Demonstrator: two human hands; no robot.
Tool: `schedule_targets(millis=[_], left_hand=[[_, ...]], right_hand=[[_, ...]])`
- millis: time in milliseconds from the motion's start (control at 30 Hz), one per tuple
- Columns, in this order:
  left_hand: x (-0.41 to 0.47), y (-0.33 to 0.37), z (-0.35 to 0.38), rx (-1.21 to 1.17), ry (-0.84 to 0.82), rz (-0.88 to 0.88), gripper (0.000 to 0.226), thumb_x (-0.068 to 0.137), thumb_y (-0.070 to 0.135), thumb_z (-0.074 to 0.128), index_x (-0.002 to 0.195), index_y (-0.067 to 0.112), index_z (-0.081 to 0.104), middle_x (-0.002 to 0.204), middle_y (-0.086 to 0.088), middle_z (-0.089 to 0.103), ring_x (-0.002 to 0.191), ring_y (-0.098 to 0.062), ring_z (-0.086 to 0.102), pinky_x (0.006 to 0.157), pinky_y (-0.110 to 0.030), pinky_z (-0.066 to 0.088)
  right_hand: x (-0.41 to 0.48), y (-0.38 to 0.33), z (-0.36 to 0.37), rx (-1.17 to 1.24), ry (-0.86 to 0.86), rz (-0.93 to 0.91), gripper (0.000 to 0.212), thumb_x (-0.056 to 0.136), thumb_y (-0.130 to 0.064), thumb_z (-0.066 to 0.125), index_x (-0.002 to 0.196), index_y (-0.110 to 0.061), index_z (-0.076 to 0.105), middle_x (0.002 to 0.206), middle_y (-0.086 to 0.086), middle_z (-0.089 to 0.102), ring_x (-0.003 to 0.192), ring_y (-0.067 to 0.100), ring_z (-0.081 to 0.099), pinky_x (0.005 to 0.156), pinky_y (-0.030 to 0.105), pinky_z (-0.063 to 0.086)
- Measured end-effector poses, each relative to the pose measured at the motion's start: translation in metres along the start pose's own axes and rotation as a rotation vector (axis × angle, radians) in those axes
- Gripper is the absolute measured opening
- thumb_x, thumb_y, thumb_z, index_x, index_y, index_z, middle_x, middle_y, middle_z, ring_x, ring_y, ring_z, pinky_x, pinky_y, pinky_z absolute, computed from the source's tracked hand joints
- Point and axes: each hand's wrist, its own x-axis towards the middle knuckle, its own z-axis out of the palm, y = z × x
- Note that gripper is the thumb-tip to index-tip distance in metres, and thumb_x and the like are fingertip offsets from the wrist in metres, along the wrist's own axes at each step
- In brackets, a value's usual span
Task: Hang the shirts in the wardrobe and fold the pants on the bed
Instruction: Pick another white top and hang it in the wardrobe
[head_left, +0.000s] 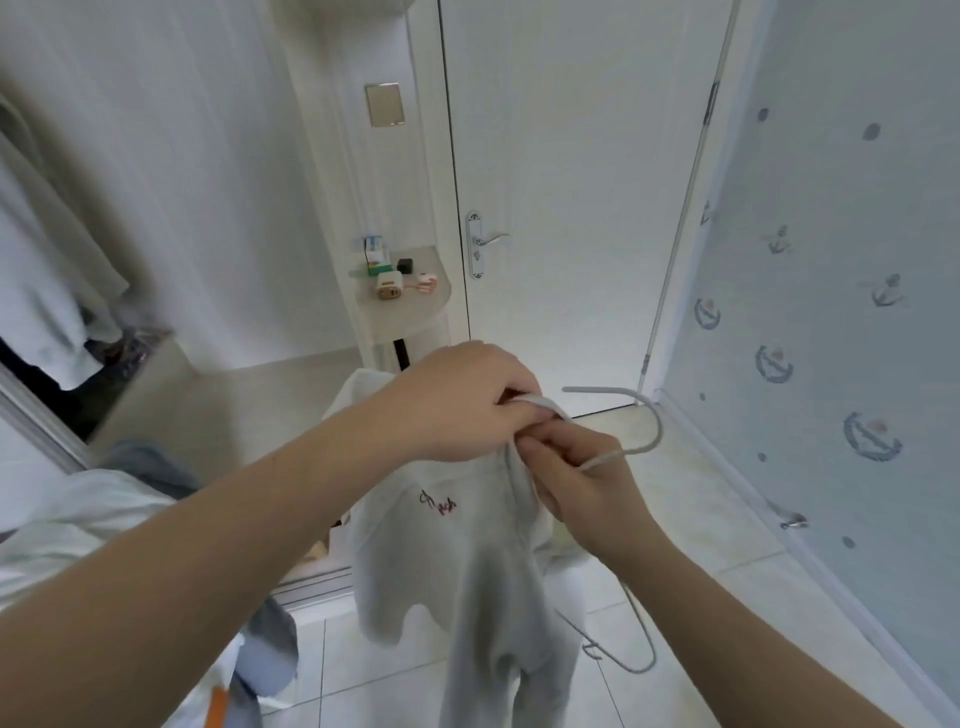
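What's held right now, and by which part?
Left hand and right hand pinch the white shirt at its collar; the right also holds the hanger below its hook.

A white door (561, 208) with a silver lever handle (485, 241) stands closed ahead. Just left of it, a rounded shelf (415, 306) carries small items. Pale glossy floor tiles (701, 519) meet pale blue wallpaper (831, 260) printed with anchors on the right.

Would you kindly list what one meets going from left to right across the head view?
Hanging clothes → small shelf → door handle → hanger → anchor wallpaper.
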Motion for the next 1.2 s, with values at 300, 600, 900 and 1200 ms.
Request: schedule_targets(millis=[300,600,900,1200], left_hand=[[-0.037,-0.013,0.008,0.384,0.013,-0.003,0.063,0.093,0.061,0.004,0.099,0.029,0.058,0.085,0.009,0.061,0.08,-0.015,0.059,0.067,-0.035,0.046],[-0.053,-0.049,0.059,-0.081,0.205,-0.326,0.033,0.101,0.049,0.042,0.08,0.033,0.062,0.064,0.014,0.057,0.067,-0.007,0.055,0.066,-0.036,0.046],[-0.082,-0.046,0.124,-0.379,0.555,-0.526,0.025,0.101,0.038,0.051,0.084,0.027,0.066,0.074,0.012,0.065,0.073,-0.007,0.06,0.063,-0.026,0.044],[-0.093,-0.058,0.132,-0.418,0.535,-0.531,0.021,0.102,0.033,0.054,0.085,0.037,0.066,0.068,0.015,0.061,0.059,-0.006,0.054,0.056,-0.016,0.037]], right_hand=[[0.017,-0.017,-0.019,0.032,0.046,-0.125,0.042,0.094,-0.031,0.053,0.058,-0.012,0.044,0.05,-0.002,0.036,0.045,0.009,0.033,0.046,0.017,0.029],[0.006,0.023,-0.031,-0.265,0.315,-0.194,0.022,0.094,-0.035,0.046,0.098,-0.02,0.061,0.091,-0.009,0.066,0.091,0.013,0.064,0.079,0.018,0.047],[-0.021,0.083,0.003,-0.457,-0.299,0.092,0.009,0.095,-0.024,0.063,0.101,-0.018,0.063,0.098,-0.007,0.065,0.098,0.014,0.06,0.092,0.038,0.048],[-0.021,0.156,-0.001,-0.726,-0.612,0.346,0.02,0.099,-0.046,0.05,0.102,-0.034,0.065,0.092,-0.017,0.069,0.099,0.008,0.061,0.11,0.042,0.037]])
